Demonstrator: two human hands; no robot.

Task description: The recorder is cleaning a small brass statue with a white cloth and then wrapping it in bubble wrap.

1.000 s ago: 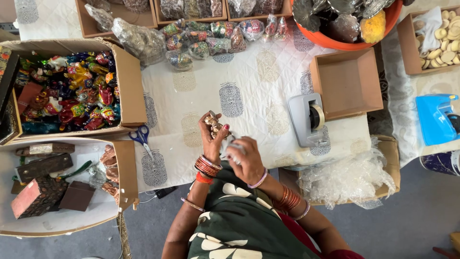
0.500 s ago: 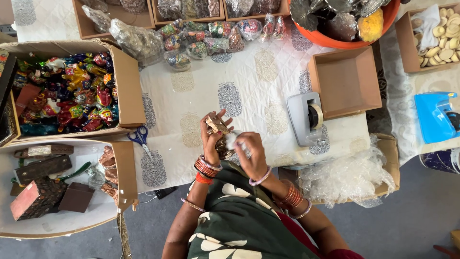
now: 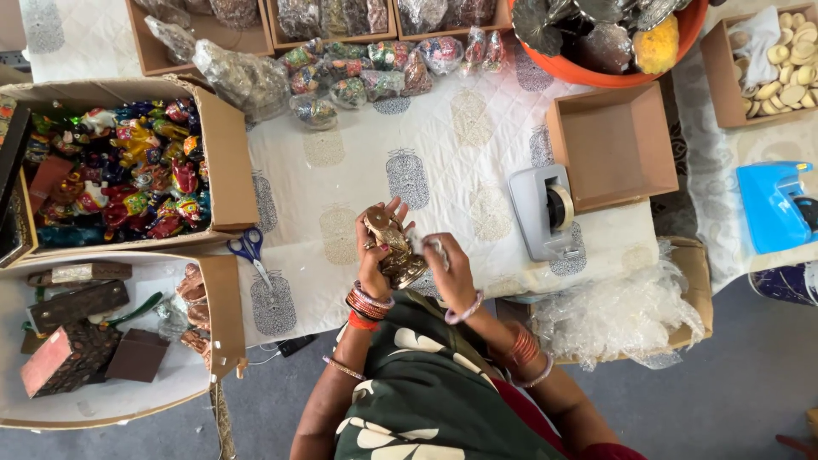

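Brass-coloured figurine (image 3: 394, 249) held just above the near edge of the worktop (image 3: 443, 162), upright in the left hand (image 3: 375, 255), whose fingers curl round its back. Right hand (image 3: 447, 260) closed over a small pale piece at the figurine's base; what that piece is cannot be told. Figurine bare, with no wrapping on it. Tape dispenser (image 3: 545, 211) and empty brown box (image 3: 612, 145) stand to the right, clear film (image 3: 622, 311) heaped below them, scissors (image 3: 251, 251) to the left. Judged stage: early, since wrapping, taping and boxing all appear undone, while wrapped pieces (image 3: 375, 68) lie at the far edge.
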